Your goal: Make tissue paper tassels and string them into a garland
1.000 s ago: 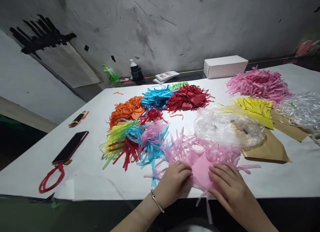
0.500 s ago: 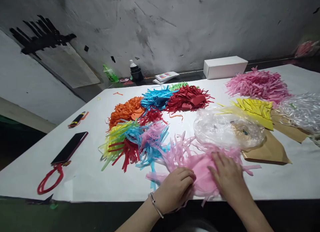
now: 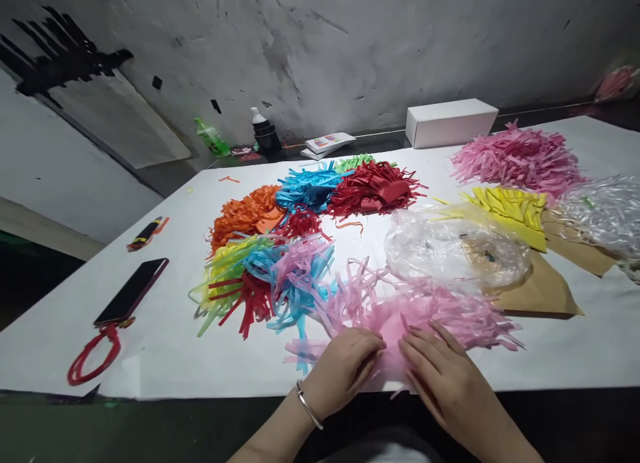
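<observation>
A sheet of pink tissue paper [image 3: 393, 330], its ends cut into long fringe, lies at the table's front edge in front of me. My left hand [image 3: 345, 370], with a silver bangle at the wrist, has its fingers curled on the sheet's left side. On the other side my right hand [image 3: 445, 376] closes over the paper, fingertips near its middle; the thumb is partly hidden. Pink fringe spreads out beyond both hands. To the left, a mixed bunch of fringed tissue [image 3: 270, 276] in yellow, green, red, blue and pink touches the pink strands.
Orange fringe [image 3: 245, 216], blue fringe [image 3: 310, 186] and red fringe [image 3: 377, 188] lie behind. Right of them are a clear plastic bag [image 3: 425, 250], brown paper [image 3: 545, 290], yellow fringe [image 3: 515, 213] and a pink pile [image 3: 517, 158]. A phone [image 3: 133, 290] lies left; a white box [image 3: 450, 123] stands at the back.
My right hand has drawn back toward me and its fingers have come together. The fringe on the right now lies spread out to the right. My left hand stays on the paper.
</observation>
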`<act>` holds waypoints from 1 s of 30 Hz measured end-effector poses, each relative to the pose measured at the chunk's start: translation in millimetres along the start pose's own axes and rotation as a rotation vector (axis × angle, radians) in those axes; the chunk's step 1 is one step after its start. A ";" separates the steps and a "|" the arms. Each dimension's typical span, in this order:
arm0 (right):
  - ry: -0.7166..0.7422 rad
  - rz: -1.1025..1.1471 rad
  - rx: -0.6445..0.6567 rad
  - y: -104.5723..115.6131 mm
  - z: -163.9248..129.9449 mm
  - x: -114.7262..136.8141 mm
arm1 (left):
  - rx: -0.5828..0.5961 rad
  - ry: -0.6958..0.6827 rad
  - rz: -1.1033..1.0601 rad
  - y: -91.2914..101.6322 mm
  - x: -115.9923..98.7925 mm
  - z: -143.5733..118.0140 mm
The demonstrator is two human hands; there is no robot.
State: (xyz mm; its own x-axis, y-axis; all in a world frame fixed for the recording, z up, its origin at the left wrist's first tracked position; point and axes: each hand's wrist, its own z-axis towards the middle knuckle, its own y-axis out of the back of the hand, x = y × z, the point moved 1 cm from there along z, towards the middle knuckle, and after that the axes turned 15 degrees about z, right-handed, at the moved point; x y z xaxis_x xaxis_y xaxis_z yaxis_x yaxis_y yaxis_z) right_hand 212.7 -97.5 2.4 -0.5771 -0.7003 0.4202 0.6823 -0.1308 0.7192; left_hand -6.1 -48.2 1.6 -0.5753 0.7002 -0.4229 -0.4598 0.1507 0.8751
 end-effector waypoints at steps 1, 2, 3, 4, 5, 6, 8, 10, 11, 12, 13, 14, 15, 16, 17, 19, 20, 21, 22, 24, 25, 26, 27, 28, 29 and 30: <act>-0.016 0.004 -0.015 -1.9 0.3 -4.2 | 0.011 0.002 -0.007 1.5 0.3 -0.3; -0.035 0.012 -0.029 -2.1 -0.4 -9.2 | 0.024 0.005 -0.016 3.4 0.5 -0.6; -0.056 0.022 -0.029 -1.0 -1.8 -14.1 | 0.036 0.008 -0.026 5.3 0.5 -0.7; -0.081 0.035 -0.022 1.1 -3.3 -18.3 | 0.044 0.010 -0.036 7.2 0.2 -0.7; -0.100 0.048 -0.010 3.8 -4.5 -21.4 | 0.049 0.013 -0.045 8.9 -0.2 -0.5; -0.109 0.061 0.010 6.6 -5.3 -23.3 | 0.053 0.019 -0.052 10.2 -0.9 -0.2; -0.127 0.082 0.040 10.9 -4.6 -23.9 | 0.058 0.051 -0.056 11.8 -2.6 1.2; -0.142 0.095 0.046 12.2 -1.4 -22.5 | 0.068 0.099 -0.039 11.9 -5.0 3.5; -0.145 0.101 0.048 11.6 0.6 -21.8 | 0.076 0.117 -0.022 11.6 -6.4 5.1; -0.144 0.111 0.048 10.4 2.6 -21.5 | 0.086 0.123 0.001 11.0 -7.8 7.0; -0.137 0.125 0.044 8.9 4.3 -21.7 | 0.100 0.120 0.024 10.1 -9.3 9.2; -0.126 0.145 0.049 7.1 5.6 -22.8 | 0.115 0.122 0.044 9.0 -10.5 11.6; -0.124 0.164 0.058 5.3 6.4 -24.7 | 0.129 0.139 0.063 7.8 -11.3 14.3; -0.136 0.170 0.067 3.6 6.7 -27.6 | 0.146 0.177 0.088 6.6 -11.6 17.2; -0.161 0.161 0.074 2.0 6.6 -31.3 | 0.164 0.233 0.120 5.6 -11.4 20.3; -0.230 0.111 0.091 -1.1 6.0 -40.0 | 0.201 0.355 0.193 4.1 -10.0 26.8; -0.263 0.077 0.093 -2.7 5.8 -44.3 | 0.217 0.400 0.227 3.8 -9.2 30.1; -0.293 0.044 0.087 -4.6 5.9 -48.2 | 0.232 0.429 0.255 3.7 -8.3 33.6; -0.320 0.015 0.081 -6.7 6.5 -51.5 | 0.244 0.448 0.274 3.8 -7.4 37.0; -0.368 -0.038 0.069 -11.8 8.6 -55.8 | 0.268 0.482 0.308 4.0 -5.5 43.6; -0.391 -0.064 0.062 -14.5 10.0 -56.9 | 0.285 0.500 0.329 4.1 -4.5 46.6; -0.409 -0.087 0.056 -17.0 11.5 -57.3 | 0.304 0.515 0.350 4.0 -3.4 49.4; -0.422 -0.106 0.052 -19.0 12.9 -57.4 | 0.324 0.528 0.370 3.9 -2.4 52.0; -0.433 -0.124 0.046 -20.4 14.2 -57.0 | 0.344 0.537 0.388 3.7 -1.4 54.3; -0.441 -0.140 0.039 -20.8 15.3 -56.5 | 0.363 0.545 0.402 3.5 -0.3 56.4; -0.447 -0.157 0.029 -20.2 16.0 -55.7 | 0.381 0.549 0.413 3.4 0.7 58.2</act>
State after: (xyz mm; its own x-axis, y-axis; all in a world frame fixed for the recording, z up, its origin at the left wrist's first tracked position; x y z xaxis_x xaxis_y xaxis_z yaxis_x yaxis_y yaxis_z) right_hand 223.8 -44.7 -26.7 -0.8133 -0.3022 0.4971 0.5620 -0.1874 0.8056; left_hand 31.3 -6.6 17.9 -0.9469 0.3212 -0.0146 0.0707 0.2523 0.9651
